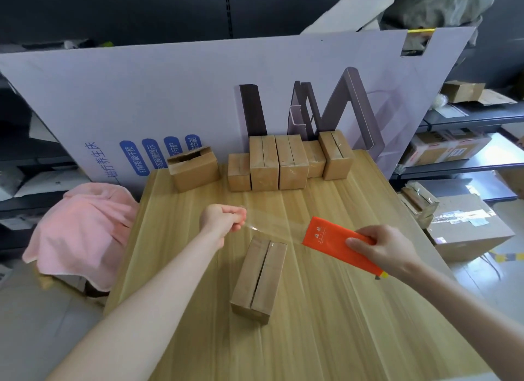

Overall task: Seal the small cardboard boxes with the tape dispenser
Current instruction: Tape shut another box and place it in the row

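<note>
Blue "磁疗养生床" marked the board (170,97) behind, while fingers (239,216) of the left hand (222,220) pinched clear tape (272,227) stretched from the orange tape dispenser (331,241) gripped by the right hand (382,247), just above the box (259,278) on the surface (340,324).

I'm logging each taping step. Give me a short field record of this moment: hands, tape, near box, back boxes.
left hand: pinches the free end of the clear tape
right hand: grips the orange tape dispenser
tape: stretched between both hands, above the far end of the near box
near box: on the wooden table, flaps closed, seam gap visible
back boxes: row along the cardboard sheet; leftmost box has flaps ajar
</note>
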